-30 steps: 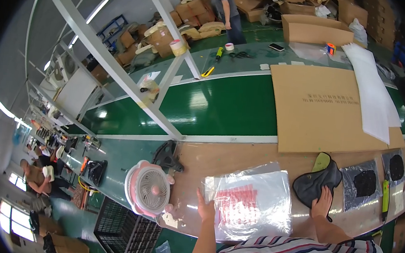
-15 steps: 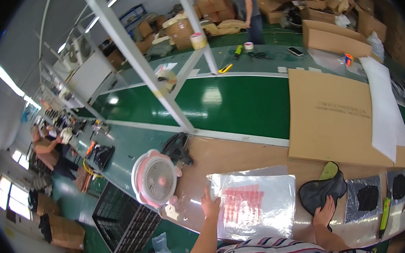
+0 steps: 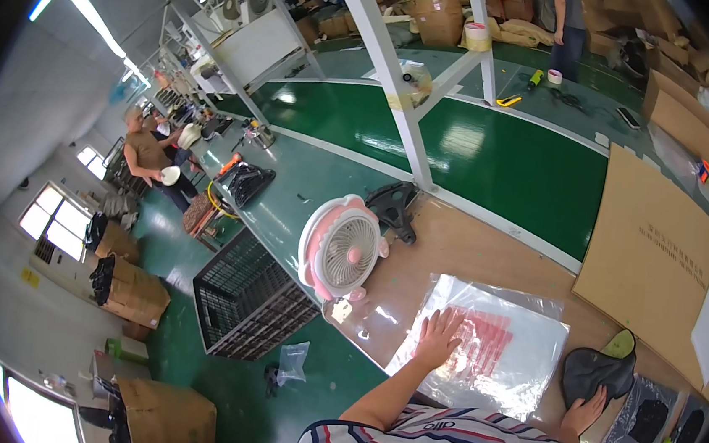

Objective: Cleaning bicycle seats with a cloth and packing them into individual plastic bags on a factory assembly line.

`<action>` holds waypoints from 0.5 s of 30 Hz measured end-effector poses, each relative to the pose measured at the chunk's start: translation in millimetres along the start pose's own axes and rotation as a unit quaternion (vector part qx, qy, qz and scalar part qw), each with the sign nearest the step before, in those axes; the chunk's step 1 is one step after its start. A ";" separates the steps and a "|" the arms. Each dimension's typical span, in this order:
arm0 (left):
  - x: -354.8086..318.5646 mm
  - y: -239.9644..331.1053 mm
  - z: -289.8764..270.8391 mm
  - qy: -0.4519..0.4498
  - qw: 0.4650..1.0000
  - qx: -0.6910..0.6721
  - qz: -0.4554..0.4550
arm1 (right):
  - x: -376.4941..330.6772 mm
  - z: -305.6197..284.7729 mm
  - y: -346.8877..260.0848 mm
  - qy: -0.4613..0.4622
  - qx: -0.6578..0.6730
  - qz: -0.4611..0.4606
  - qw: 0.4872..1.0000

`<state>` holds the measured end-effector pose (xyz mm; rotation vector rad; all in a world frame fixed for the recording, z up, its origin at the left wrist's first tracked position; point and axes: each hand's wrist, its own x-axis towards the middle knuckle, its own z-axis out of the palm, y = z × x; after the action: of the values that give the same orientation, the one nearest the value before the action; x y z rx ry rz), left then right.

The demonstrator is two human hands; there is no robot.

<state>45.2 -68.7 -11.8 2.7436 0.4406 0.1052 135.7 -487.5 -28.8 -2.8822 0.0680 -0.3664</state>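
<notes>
My left hand (image 3: 439,339) lies flat, fingers spread, on a stack of clear plastic bags (image 3: 521,346) with red print, on the brown table (image 3: 470,248) in front of me. My right hand (image 3: 587,411) rests on a black moulded piece (image 3: 599,369) with a yellow-green tip, just right of the bags. More black pieces in clear bags (image 3: 650,412) lie further right at the table's near edge.
A pink-and-white desk fan (image 3: 342,250) stands at the table's left end, a black part (image 3: 394,208) behind it. Flat cardboard sheets (image 3: 651,247) lie at the right. A green conveyor (image 3: 496,149) runs behind. A black wire crate (image 3: 247,296) sits on the floor; people work at far left.
The view has swung left and downward, so the fan, crate and floor show more. My left hand stays on the bags and my right hand stays on the black piece.
</notes>
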 end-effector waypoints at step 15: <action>3.9 -1.1 13.0 0.011 1.000 0.008 -0.016 | -0.3 0.2 2.7 0.004 -0.002 -0.002 1.000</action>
<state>50.2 -70.9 -24.3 2.7532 0.4922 0.1232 135.4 -490.1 -29.7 -2.8851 0.0630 -0.3793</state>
